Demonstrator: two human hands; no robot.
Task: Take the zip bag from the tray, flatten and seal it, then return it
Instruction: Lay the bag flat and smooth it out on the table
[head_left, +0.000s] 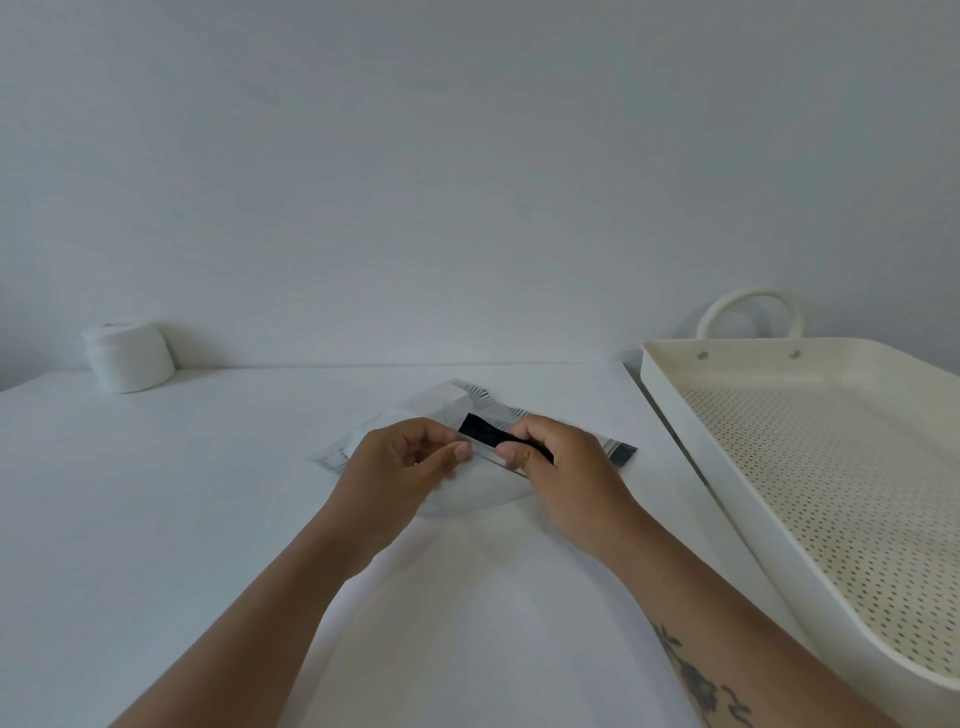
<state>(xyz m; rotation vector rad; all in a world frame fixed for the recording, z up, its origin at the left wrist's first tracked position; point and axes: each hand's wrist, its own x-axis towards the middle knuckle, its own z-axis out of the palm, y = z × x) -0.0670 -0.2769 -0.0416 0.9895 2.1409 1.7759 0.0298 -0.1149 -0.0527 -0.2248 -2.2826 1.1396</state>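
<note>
A clear zip bag with a black strip inside lies flat on the white table, near the middle. My left hand pinches the bag's near edge between thumb and fingers. My right hand pinches the same edge just to the right, over the black strip. The two thumbs are almost touching. The hands hide much of the bag's near side. The cream perforated tray stands to the right with nothing in it.
A white roll sits at the back left by the wall. The tray has a loop handle at its far end and overhangs the table's right edge. The white table stretches left of the hands.
</note>
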